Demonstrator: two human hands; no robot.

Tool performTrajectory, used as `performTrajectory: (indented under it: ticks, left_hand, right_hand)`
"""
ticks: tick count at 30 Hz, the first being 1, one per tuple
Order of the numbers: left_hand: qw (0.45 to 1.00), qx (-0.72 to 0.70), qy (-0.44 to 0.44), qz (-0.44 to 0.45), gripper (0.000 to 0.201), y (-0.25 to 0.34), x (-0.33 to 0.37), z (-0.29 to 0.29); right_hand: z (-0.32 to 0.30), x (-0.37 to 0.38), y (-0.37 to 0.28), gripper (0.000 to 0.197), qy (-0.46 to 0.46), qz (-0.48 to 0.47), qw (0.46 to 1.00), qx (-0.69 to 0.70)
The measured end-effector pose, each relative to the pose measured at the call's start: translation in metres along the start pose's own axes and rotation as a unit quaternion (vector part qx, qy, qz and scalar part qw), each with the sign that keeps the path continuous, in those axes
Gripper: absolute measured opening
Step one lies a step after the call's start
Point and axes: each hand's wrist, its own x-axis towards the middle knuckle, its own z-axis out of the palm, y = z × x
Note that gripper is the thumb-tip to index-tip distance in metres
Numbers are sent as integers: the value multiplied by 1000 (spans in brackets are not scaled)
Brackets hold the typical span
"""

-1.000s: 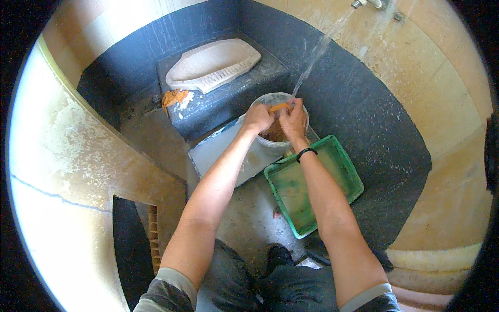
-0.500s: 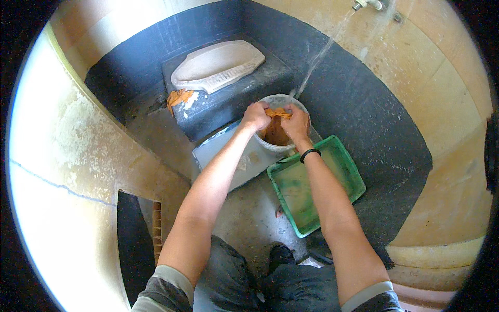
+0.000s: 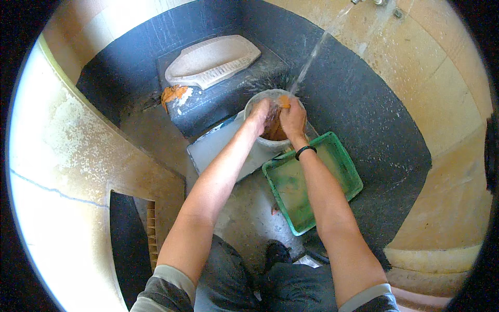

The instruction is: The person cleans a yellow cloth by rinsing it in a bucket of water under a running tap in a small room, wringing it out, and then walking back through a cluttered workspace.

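Bent over a pale bucket (image 3: 272, 144), a person pinches an orange cloth (image 3: 284, 101) in the right hand (image 3: 294, 117) above brownish contents, while the left hand (image 3: 260, 111) reaches inside the rim, its blurred fingers making its grip impossible to tell. Water from a wall tap (image 3: 355, 2) streams down at the bucket's far edge, with a green tray (image 3: 292, 224) near it and a squat toilet pan (image 3: 212, 62) on the dark step (image 3: 208, 106) beyond.
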Motion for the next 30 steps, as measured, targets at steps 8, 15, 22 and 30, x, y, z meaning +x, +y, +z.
performTrajectory:
  ticks: [8, 15, 22, 30]
  left_hand:
    - [978, -209, -19, -9, 36, -14, 0, 54]
    - [984, -138, 102, -43, 61, -8, 3, 35]
    - [973, -196, 97, -73, 55, 7, -7, 43]
    - [986, -89, 137, 17, 27, 15, 2, 41]
  right_hand:
    - [-7, 1, 1, 28, -88, 62, 993, -55]
    - [-1, -4, -2, 28, -139, 65, 988, -3]
    - [-20, 5, 6, 30, -189, 140, 971, 36]
    - [-28, -1, 6, 42, -226, 106, 963, -104]
